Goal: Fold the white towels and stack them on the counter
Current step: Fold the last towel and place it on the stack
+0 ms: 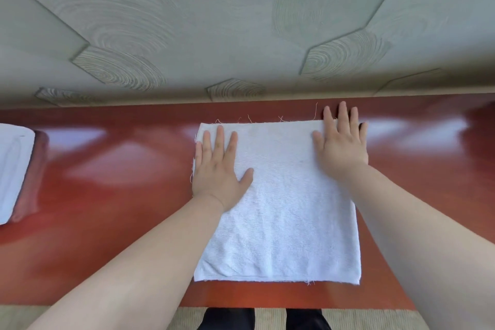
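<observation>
The towel (281, 209) lies flat mid-counter (120, 169), its far edge near the wall (241, 21), with bare red wood open on both sides. The left hand (218, 169) rests flat, fingers spread, on its far left corner; the right hand (341, 142), fingers straight, overhangs the far right corner. White terry, frayed threads; a second towel (13, 169) lies far left

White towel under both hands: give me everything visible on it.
The white towel is terry-like cloth, roughly rectangular, lying flat on the glossy red-brown counter, far edge near the wall. Loose threads fray from its far and near edges. The left hand lies flat on its far-left corner, the right hand on the far-right corner, fingertips past the edge.
</observation>
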Tool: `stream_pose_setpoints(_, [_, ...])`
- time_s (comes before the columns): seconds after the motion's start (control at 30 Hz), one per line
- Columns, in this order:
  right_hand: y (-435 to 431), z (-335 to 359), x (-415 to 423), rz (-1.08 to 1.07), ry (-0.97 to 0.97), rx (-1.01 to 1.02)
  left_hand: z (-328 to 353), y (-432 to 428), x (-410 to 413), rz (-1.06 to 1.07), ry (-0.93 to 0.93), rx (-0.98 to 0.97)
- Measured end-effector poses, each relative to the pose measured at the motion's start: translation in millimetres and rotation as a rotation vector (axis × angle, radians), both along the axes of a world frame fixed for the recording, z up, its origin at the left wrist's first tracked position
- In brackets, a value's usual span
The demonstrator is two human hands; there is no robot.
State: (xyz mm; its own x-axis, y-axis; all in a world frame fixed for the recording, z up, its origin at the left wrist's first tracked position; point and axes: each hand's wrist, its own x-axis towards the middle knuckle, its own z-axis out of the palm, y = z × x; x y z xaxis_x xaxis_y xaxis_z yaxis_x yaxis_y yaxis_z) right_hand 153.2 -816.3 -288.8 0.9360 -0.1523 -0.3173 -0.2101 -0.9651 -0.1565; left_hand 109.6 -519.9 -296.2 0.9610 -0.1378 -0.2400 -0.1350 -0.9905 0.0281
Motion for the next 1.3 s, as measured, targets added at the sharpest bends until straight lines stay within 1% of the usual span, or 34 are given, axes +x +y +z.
stream_pose_setpoints(0.07, [-4, -3, 2, 0.062, 0.005, -0.036, -1, 0, 1, 0.005, 0.002, -0.004])
stream_pose_setpoints(0.2, [-3, -2, 8, 0.079, 0.080, -0.048, 4, 1, 4, 0.017, 0.060, -0.001])
stream_pose_setpoints(0.23, [-2, 2, 9, 0.072, 0.111, -0.033, 6, 1, 5, 0.028, 0.080, -0.043])
stream_pose_setpoints(0.27, [-1, 8, 9, 0.049, 0.118, 0.002, 10, 1, 6, 0.059, 0.097, -0.116])
stream_pose_setpoints(0.3, [-1, 13, 10, -0.002, 0.075, 0.051, 13, 2, 9, 0.112, 0.091, -0.216])
stream_pose_setpoints(0.37, [-2, 24, 12, -0.177, -0.068, 0.129, 24, 5, 24, 0.295, 0.020, -0.389])
stream_pose_setpoints(0.4, [-3, 28, 14, -0.267, -0.100, 0.151, 29, 9, 34, 0.386, -0.023, -0.411])
stream_pose_setpoints(0.43, [-4, 32, 16, -0.345, -0.088, 0.179, 34, 15, 44, 0.441, -0.049, -0.375])
stream_pose_setpoints(0.5, [-5, 40, 23, -0.440, 0.008, 0.256, 43, 23, 65, 0.445, -0.007, -0.275])
stream_pose_setpoints(0.57, [-6, 46, 32, -0.420, 0.098, 0.299, 51, 28, 85, 0.401, 0.096, -0.198])
stream_pose_setpoints(0.6, [-8, 48, 34, -0.401, 0.125, 0.308, 54, 29, 94, 0.376, 0.158, -0.129])
stream_pose_setpoints(0.67, [-11, 52, 36, -0.408, 0.111, 0.345, 60, 29, 104, 0.324, 0.265, -0.005])
stream_pose_setpoints(0.7, [-13, 53, 35, -0.435, 0.076, 0.385, 62, 31, 105, 0.300, 0.287, 0.001])
stream_pose_setpoints(0.73, [-14, 55, 32, -0.472, 0.032, 0.433, 64, 32, 104, 0.276, 0.285, -0.033])
stream_pose_setpoints(0.8, [-17, 62, 22, -0.515, -0.046, 0.498, 68, 39, 98, 0.278, 0.214, -0.177])
stream_pose_setpoints(0.87, [-20, 71, 12, -0.524, -0.115, 0.545, 78, 46, 90, 0.359, 0.093, -0.339])
stream_pose_setpoints(0.93, [-21, 85, 5, -0.537, -0.201, 0.612, 95, 50, 84, 0.397, -0.018, -0.413])
stream_pose_setpoints(1.0, [-22, 100, 0, -0.531, -0.233, 0.699, 112, 53, 78, 0.394, -0.082, -0.474])
stream_pose_setpoints(1.1, [-24, 121, -15, -0.548, -0.174, 0.856, 133, 55, 60, 0.358, -0.119, -0.564])
stream_pose_setpoints(1.2, [-25, 133, -44, -0.562, -0.080, 0.935, 142, 59, 28, 0.253, -0.099, -0.526])
stream_pose_setpoints(1.3, [-22, 134, -80, -0.632, -0.017, 0.972, 139, 64, -14, 0.300, -0.089, -0.502])
